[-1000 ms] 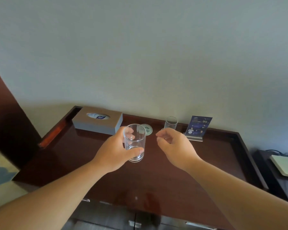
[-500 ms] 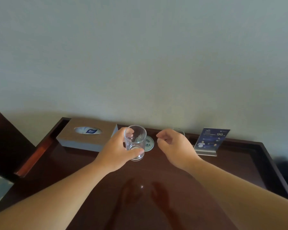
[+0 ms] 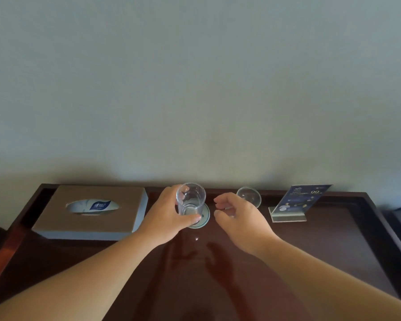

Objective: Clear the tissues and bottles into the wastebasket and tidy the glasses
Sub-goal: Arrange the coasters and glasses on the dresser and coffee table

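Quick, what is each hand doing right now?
Left hand: grips the clear glass, fingers curled round it.
Right hand: holds nothing, fingers loosely curled, so open.

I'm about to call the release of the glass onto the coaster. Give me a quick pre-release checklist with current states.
1. Left hand grips the glass: ok.
2. Glass upright: ok.
3. Glass base over the coaster: ok.
4. Base fully seated on the coaster: cannot tell.
5. Right hand holds nothing: ok.
6. Second glass stands apart from the held one: ok.
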A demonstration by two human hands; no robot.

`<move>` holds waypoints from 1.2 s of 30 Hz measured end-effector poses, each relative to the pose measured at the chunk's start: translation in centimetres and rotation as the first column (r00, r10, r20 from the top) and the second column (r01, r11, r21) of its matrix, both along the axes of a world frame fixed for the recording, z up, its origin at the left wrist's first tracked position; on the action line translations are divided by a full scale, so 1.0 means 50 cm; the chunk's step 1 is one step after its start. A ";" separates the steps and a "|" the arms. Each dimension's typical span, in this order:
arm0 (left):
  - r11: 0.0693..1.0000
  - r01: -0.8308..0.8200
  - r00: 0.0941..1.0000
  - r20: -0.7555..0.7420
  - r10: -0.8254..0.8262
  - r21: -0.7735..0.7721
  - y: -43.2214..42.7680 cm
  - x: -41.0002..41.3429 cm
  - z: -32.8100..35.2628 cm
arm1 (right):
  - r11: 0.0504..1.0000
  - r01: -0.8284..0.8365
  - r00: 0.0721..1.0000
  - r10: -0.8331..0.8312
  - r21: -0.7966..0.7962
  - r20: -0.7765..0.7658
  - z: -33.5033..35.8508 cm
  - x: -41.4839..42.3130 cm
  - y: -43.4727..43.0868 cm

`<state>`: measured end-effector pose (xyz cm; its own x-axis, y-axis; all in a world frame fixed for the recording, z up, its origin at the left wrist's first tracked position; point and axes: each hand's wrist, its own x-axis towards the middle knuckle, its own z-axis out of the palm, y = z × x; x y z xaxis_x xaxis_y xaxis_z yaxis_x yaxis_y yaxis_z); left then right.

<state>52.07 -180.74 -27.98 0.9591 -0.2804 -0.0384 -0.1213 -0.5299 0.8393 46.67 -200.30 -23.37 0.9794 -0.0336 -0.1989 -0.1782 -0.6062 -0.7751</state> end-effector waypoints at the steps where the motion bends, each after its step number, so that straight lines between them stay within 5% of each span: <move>1: 1.000 0.008 1.000 -0.012 -0.008 -0.003 0.000 0.013 -0.014 | 1.000 0.009 1.000 -0.009 0.000 -0.013 -0.008 0.006 0.004; 36: 0.998 0.064 0.995 -0.079 -0.065 -0.015 -0.023 0.085 -0.132 | 0.996 0.085 0.995 -0.086 -0.015 -0.058 -0.088 0.068 0.020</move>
